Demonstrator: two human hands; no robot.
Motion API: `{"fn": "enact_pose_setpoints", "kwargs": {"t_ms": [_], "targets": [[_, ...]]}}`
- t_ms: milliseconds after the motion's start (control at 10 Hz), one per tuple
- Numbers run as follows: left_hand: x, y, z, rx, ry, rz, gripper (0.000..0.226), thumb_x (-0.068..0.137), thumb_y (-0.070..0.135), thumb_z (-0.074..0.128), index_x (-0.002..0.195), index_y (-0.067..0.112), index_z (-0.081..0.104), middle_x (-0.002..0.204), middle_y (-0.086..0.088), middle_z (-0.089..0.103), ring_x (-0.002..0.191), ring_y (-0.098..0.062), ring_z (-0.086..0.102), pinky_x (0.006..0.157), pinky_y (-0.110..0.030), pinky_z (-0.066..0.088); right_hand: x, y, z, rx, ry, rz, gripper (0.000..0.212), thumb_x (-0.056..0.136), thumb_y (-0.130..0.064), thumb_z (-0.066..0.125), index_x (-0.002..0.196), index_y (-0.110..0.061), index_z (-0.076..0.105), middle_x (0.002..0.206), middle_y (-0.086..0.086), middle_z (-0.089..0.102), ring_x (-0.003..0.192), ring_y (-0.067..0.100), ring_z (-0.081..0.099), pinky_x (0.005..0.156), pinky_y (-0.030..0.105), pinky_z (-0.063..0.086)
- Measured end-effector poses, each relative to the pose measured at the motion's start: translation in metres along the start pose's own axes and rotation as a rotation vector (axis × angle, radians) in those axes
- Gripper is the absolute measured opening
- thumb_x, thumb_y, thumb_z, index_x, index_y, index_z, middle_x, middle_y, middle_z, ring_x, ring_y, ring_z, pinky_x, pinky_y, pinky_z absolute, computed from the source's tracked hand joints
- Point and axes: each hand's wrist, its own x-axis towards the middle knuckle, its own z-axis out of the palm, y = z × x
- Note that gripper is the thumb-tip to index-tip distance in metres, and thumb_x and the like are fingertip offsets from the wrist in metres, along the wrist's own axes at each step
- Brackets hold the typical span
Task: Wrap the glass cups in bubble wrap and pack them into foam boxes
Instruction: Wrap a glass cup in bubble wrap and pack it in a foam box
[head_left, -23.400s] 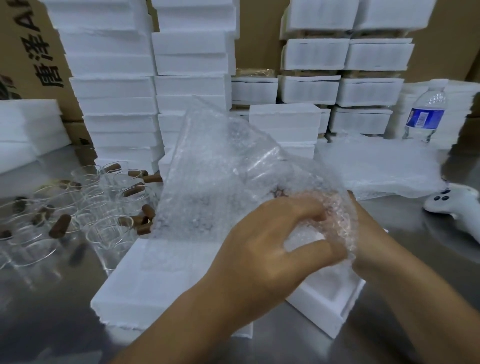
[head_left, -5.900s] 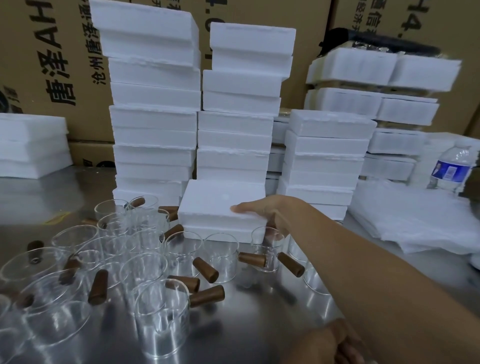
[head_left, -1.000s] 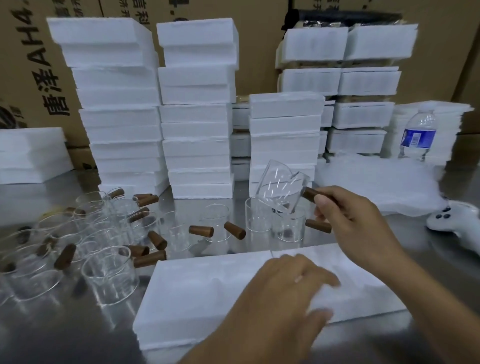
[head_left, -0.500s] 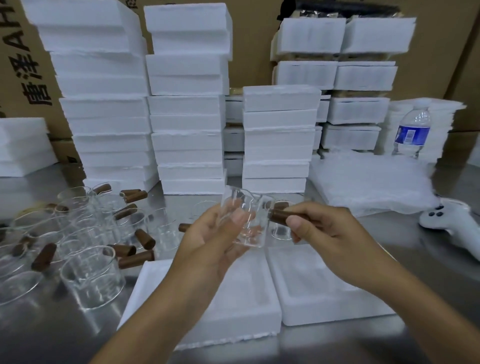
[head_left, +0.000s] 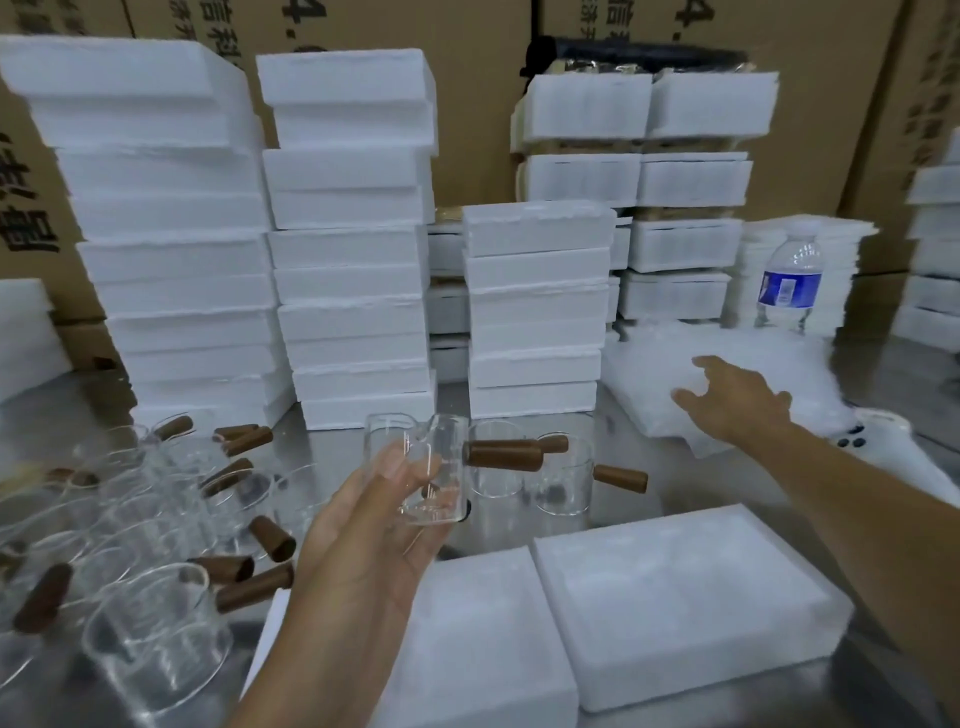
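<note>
Cup: one glass cup (head_left: 421, 467) at frame centre, raised off the worktop (head_left: 52, 405), roughly upright.
Left hand: the left hand (head_left: 363, 540) is palm-up under the cup, with its fingers curled round the glass wall.
Cup axis: the brown handle (head_left: 503, 456) sticks out to the right, towards the other hand. It looks like this cup's own, though clear cups behind it blur the join.
Right hand: the right hand (head_left: 737, 397) is at right of centre, fingers spread and holding nothing.
Wrap: the bubble wrap (head_left: 649, 374) is a flat white pile at mid right. The right hand is over its near edge; I cannot tell whether they touch.
Key relation: the wrap lies up and right of the cup, well apart. The right hand is far nearer the wrap, so it likely fetches a sheet across to the cup.
Box: two open foam box (head_left: 675, 587) halves lie side by side, low in frame below the cup.
Spare cups: the rest are clustered at lower left (head_left: 156, 623).
</note>
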Motion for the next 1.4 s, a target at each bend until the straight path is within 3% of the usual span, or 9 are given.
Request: {"fn": "enact_pose_setpoints", "kwargs": {"t_ms": [100, 300, 400, 700, 800, 900, 1100, 1200, 1400], "targets": [[0.001, 0.002, 0.001, -0.006, -0.027, 0.011, 0.08, 0.024, 0.043, 0.096, 0.094, 0.01, 0.075, 0.1, -0.012, 0.073, 0.095, -0.028, 0.07, 0.068, -0.031, 0.059, -0.004, -0.003, 0.009, -0.153, -0.023, -0.004, 0.061, 0.084, -0.054, 0.059, 0.136, -0.027, 0.041, 0.136, 0.004, 0.049, 0.128, 0.028, 0.038, 0.104, 0.047, 0.023], [0.004, 0.0, -0.001, 0.047, -0.091, 0.028, 0.083, 0.02, 0.054, 0.093, 0.092, 0.017, 0.074, 0.101, -0.005, 0.074, 0.1, -0.026, 0.069, 0.065, -0.026, 0.057, -0.009, -0.001, 0.01, -0.304, 0.196, -0.043, 0.024, 0.091, -0.041, 0.055, 0.112, -0.03, 0.062, 0.114, 0.001, 0.061, 0.116, 0.023, 0.046, 0.106, 0.044, 0.022], [0.003, 0.0, 0.0, 0.043, -0.092, 0.017, 0.092, 0.017, 0.054, 0.093, 0.098, 0.015, 0.071, 0.1, -0.006, 0.074, 0.099, -0.027, 0.069, 0.065, -0.027, 0.057, -0.01, 0.0, 0.006, -0.319, 0.225, -0.051, 0.021, 0.094, -0.039, 0.051, 0.105, -0.03, 0.066, 0.109, 0.0, 0.064, 0.113, 0.022, 0.049, 0.107, 0.043, 0.021], [-0.004, 0.004, 0.006, 0.015, -0.115, 0.008, 0.096, 0.007, 0.053, 0.092, 0.093, 0.017, 0.072, 0.093, -0.003, 0.074, 0.094, -0.024, 0.07, 0.064, -0.027, 0.058, -0.026, -0.036, -0.031, 0.23, 0.485, -0.156, 0.022, 0.094, -0.031, 0.051, 0.096, -0.015, 0.067, 0.098, 0.005, 0.069, 0.09, 0.023, 0.058, 0.099, 0.045, 0.037], [-0.006, 0.009, 0.008, -0.046, -0.137, -0.009, 0.081, 0.006, 0.05, 0.093, 0.079, 0.019, 0.079, 0.091, -0.002, 0.075, 0.091, -0.021, 0.071, 0.065, -0.027, 0.059, -0.062, -0.066, -0.044, 0.533, 0.456, -0.39, 0.008, 0.091, -0.026, 0.058, 0.086, -0.021, 0.062, 0.088, -0.005, 0.066, 0.085, 0.011, 0.058, 0.084, 0.031, 0.046], [-0.007, 0.014, 0.005, -0.109, -0.157, -0.019, 0.077, 0.013, 0.046, 0.094, 0.083, 0.018, 0.079, 0.095, -0.003, 0.074, 0.092, -0.021, 0.071, 0.07, -0.03, 0.059, -0.117, -0.091, -0.047, 0.583, 0.317, -0.64, 0.009, 0.088, -0.024, 0.062, 0.08, -0.028, 0.059, 0.08, -0.017, 0.059, 0.079, 0.002, 0.055, 0.074, 0.014, 0.041], [-0.005, 0.028, -0.01, -0.35, -0.23, -0.024, 0.08, 0.038, 0.036, 0.095, 0.107, 0.006, 0.069, 0.105, -0.009, 0.07, 0.098, -0.026, 0.068, 0.073, -0.031, 0.057, -0.199, -0.103, -0.025, 0.508, -0.013, -0.821, 0.01, 0.087, -0.042, 0.056, 0.077, -0.041, 0.055, 0.084, -0.021, 0.061, 0.087, 0.0, 0.054, 0.081, 0.021, 0.041], [-0.004, 0.031, -0.013, -0.386, -0.256, -0.008, 0.073, 0.046, 0.036, 0.092, 0.108, 0.007, 0.068, 0.107, -0.007, 0.068, 0.099, -0.024, 0.068, 0.076, -0.03, 0.056, -0.213, -0.101, -0.014, 0.331, -0.174, -0.977, 0.014, 0.09, -0.043, 0.055, 0.091, -0.033, 0.065, 0.096, -0.016, 0.064, 0.091, 0.003, 0.053, 0.087, 0.022, 0.037], [-0.002, 0.029, -0.014, -0.334, -0.223, 0.015, 0.075, 0.045, 0.035, 0.093, 0.11, 0.008, 0.065, 0.106, -0.006, 0.069, 0.1, -0.025, 0.067, 0.076, -0.029, 0.056, -0.215, -0.087, -0.007, 0.335, -0.293, -0.904, 0.052, 0.075, -0.077, 0.039, 0.12, -0.051, 0.042, 0.108, -0.025, 0.059, 0.101, -0.007, 0.05, 0.083, 0.02, 0.041]]}}
